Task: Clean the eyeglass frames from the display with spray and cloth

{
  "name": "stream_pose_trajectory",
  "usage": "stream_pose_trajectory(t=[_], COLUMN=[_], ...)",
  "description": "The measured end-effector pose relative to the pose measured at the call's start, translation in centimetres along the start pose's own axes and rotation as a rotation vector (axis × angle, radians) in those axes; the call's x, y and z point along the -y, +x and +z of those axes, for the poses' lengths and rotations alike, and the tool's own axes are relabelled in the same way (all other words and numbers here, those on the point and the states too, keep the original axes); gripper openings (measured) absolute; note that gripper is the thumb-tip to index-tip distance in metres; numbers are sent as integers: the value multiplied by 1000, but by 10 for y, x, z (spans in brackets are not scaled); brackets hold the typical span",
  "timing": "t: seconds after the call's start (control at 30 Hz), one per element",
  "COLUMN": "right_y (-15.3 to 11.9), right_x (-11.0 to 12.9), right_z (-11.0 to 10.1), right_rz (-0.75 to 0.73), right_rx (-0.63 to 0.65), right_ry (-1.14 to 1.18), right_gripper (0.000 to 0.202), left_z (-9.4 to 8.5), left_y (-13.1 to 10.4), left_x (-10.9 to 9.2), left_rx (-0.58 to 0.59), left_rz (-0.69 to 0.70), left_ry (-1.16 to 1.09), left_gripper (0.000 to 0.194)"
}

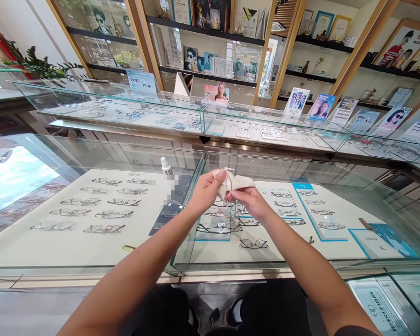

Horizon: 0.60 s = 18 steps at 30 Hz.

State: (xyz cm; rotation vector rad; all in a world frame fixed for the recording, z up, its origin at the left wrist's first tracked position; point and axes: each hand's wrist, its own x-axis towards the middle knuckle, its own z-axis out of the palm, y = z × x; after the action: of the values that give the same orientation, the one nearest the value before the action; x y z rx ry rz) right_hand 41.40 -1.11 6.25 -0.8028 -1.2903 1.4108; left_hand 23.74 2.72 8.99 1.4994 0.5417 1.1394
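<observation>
Above the glass counter, my left hand (207, 190) is closed, its thumb pressing a cream cloth (244, 181) around a pair of eyeglasses (228, 185). My right hand (251, 200) pinches the same eyeglasses from the other side, with part of the cloth lying over its fingers. Most of the frame is hidden by the cloth and fingers; a thin rim and what looks like a temple show. Below my hands, several eyeglasses (254, 243) lie in rows inside the case. A white spray bottle (165, 166) stands to the left of my left hand.
More eyeglasses (80, 201) fill the left display case. A small yellowish object (128, 248) lies near its front edge. Behind runs a second glass counter (182, 103) with upright advertising cards (322, 106). Shelves (210, 33) with pictures and trophies line the wall.
</observation>
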Motion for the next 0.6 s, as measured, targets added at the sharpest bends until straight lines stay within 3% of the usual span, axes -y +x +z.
stream_pose_trajectory(t=[0.2,0.33,0.5,0.6], right_y=[1,0,-1,-1], right_x=[15,27,36,39], right_z=[-9,-19,-27,-26], right_rz=[-8,-94,-284,-277], right_rx=[-103,-211,-313,-299], right_ry=[105,108,-4,22], right_gripper=[35,28,22,22], left_z=[-10,-13,-12,-6], left_y=[10,11,7,3], left_x=[9,10,10,8], left_rx=[-67,-129,-50,58], left_rz=[-41,-35,-19,-60], left_ry=[-127,-109,-6,16], left_gripper=[56,59,55,54])
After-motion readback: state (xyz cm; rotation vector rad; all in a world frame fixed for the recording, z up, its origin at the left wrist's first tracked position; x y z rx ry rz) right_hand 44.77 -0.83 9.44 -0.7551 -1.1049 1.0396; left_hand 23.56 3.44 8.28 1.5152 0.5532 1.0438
